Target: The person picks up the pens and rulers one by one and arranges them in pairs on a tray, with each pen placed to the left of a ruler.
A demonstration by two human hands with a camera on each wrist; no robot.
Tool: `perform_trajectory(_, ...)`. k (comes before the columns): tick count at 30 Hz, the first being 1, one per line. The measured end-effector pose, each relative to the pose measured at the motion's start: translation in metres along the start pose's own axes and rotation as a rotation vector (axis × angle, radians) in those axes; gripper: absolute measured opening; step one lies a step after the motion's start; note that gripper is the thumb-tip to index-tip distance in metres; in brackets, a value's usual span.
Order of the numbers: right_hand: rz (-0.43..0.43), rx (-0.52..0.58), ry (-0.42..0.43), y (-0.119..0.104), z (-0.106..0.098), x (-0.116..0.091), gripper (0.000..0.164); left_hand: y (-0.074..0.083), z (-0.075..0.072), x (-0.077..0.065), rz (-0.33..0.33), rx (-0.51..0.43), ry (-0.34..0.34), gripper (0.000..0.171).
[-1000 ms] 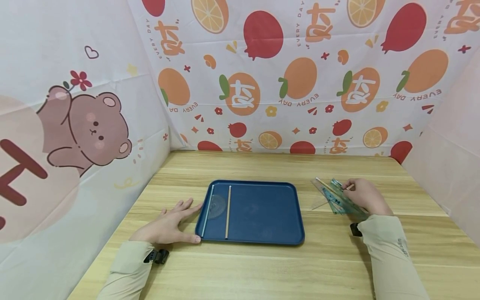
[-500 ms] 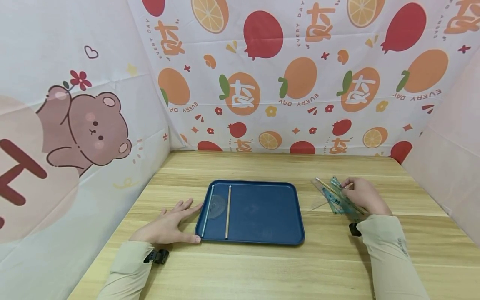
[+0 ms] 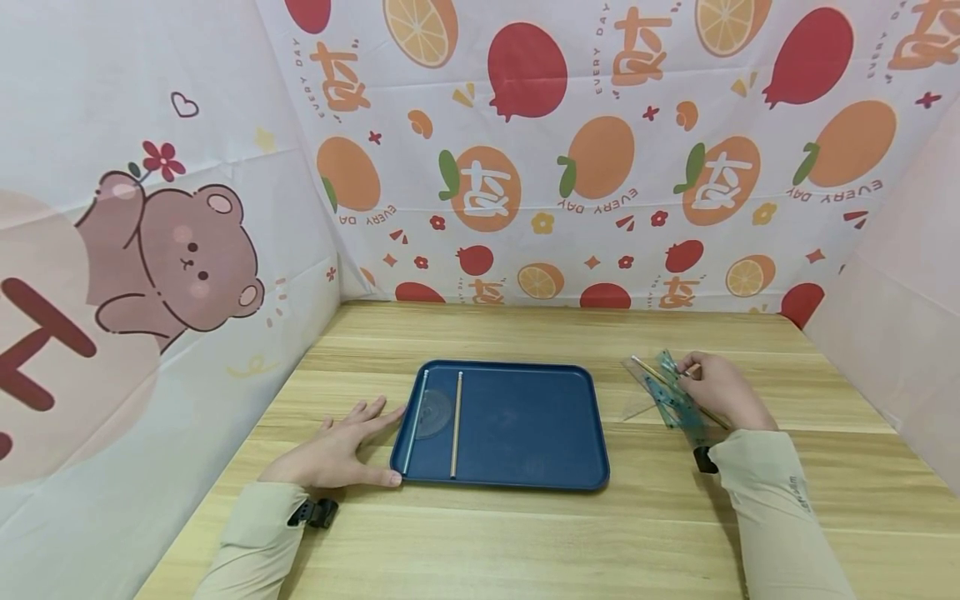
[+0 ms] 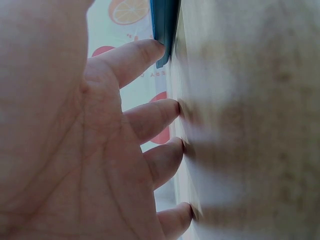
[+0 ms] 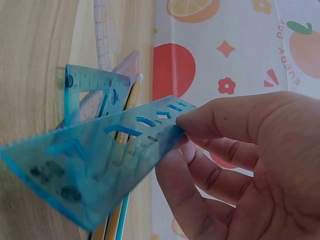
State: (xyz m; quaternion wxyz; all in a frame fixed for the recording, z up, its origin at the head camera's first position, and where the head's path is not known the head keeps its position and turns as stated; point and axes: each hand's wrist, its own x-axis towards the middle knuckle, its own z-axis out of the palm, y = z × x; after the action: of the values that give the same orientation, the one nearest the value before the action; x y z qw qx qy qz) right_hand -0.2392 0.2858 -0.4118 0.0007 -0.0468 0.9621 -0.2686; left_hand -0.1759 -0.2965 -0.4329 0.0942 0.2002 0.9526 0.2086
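Translucent blue stencil ruler (image 5: pixel 102 165), tilted, one end between the fingers (image 5: pixel 220 119)

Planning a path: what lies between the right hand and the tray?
Head view: the held ruler, a blue set square, a yellow pencil, a clear plastic tool, then bare tabletop.

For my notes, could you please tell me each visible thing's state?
Blue tray: flat on table
Clear disc: lying in the tray
Teal pencil: lying in the tray
Tan pencil: lying in the tray
Blue ruler: held, tilted
Blue set square: partly covered
Clear set square: partly covered
Yellow pencil: partly covered
Left hand: touching the tray
Right hand: pinching the ruler
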Motion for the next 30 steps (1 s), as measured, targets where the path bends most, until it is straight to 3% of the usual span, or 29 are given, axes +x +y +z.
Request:
perform_trajectory(15, -0.011, 0.072, 0.014, -0.006, 0.007, 0.004, 0.027, 0.0, 0.0, 0.0, 0.005, 0.014, 0.006, 0.11)
perform_trajectory(30, 0.01, 0.204, -0.03, -0.022, 0.016, 0.007, 0.032, -0.002, 0.001, 0.001, 0.01, 0.017, 0.013, 0.11)
